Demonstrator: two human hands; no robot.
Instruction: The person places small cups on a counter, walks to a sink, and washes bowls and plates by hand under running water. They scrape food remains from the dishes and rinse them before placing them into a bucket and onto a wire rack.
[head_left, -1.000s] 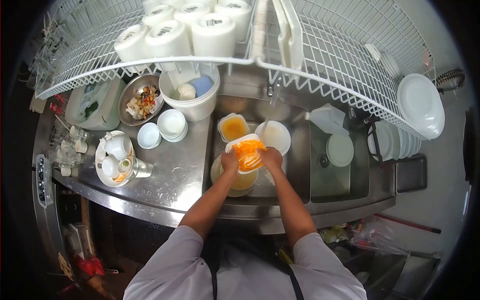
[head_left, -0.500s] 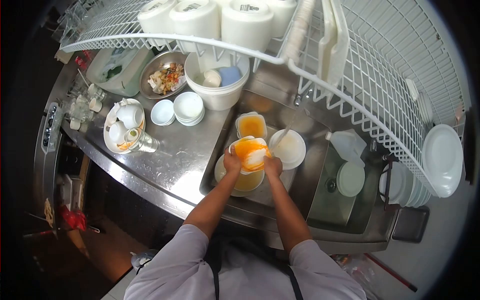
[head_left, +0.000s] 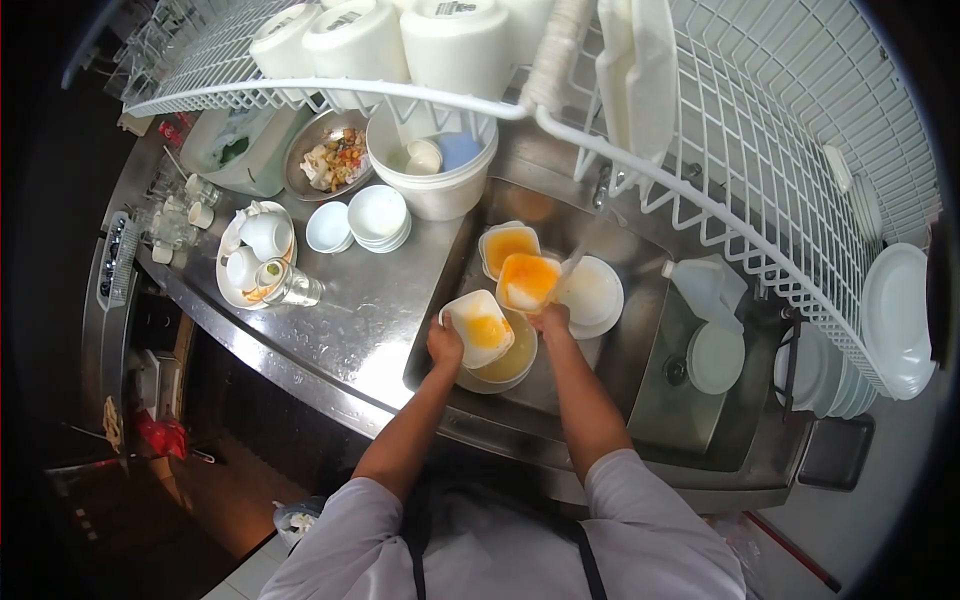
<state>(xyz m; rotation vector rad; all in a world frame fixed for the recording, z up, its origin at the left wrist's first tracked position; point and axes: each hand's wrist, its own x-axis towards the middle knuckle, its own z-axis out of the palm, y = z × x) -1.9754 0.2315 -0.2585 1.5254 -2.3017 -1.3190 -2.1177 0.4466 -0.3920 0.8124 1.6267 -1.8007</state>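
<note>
My left hand (head_left: 446,342) grips the edge of a white square bowl (head_left: 480,326) smeared with orange, tilted over the left basin. In my right hand (head_left: 552,318) is another square bowl (head_left: 530,282) with orange residue and some liquid, held close beside the first. Behind them a third square bowl (head_left: 508,246) with orange liquid sits in the basin. Partly hidden under the left bowl is a round bowl (head_left: 518,358) of cloudy yellowish liquid. Water from the tap (head_left: 602,188) runs down near a white round dish (head_left: 594,298) to the right.
A second basin (head_left: 690,430) holds water, a plastic jug (head_left: 706,284) and round plates (head_left: 716,358). On the left counter stand stacked small bowls (head_left: 378,214), a plate of dirty cups (head_left: 230,278), a scrap bowl (head_left: 296,160) and a white bucket (head_left: 436,186). A wire rack (head_left: 720,225) overhangs.
The square bowls, held together before, are now apart: one has moved left and toward me with my left hand, the other stays right. The camera view has shifted slightly.
</note>
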